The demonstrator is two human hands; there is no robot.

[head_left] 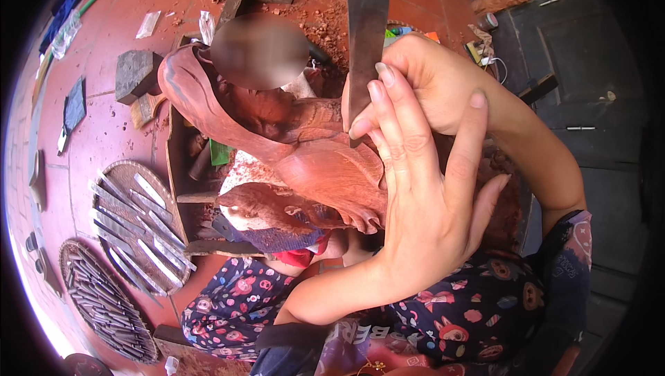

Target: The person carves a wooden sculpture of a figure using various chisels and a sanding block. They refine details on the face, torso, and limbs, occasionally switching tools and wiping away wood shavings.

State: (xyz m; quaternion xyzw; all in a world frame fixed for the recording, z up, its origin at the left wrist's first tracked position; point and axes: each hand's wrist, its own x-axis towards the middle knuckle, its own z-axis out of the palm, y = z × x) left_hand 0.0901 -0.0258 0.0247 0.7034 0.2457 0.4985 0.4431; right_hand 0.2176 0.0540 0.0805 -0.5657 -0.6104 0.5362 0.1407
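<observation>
Right hand (433, 85) fingers clenched on chisel (365, 37) | left hand (426, 196) fingers spread, steadying blade | carving (325, 161)

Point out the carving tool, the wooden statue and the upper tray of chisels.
carving tool (365, 37), head view, on the flat dark blade above the hands.
wooden statue (332, 168), head view, on its smooth reddish body.
upper tray of chisels (119, 169), head view, on the woven rim.

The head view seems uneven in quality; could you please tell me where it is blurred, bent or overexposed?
Head view: a smeared blur patch tops the reddish-brown carved wooden statue; fisheye bends the red tiled floor toward a black rim; glare whitens the lower-left edge; the left hand and the dark flat metal blade look sharp.
</observation>
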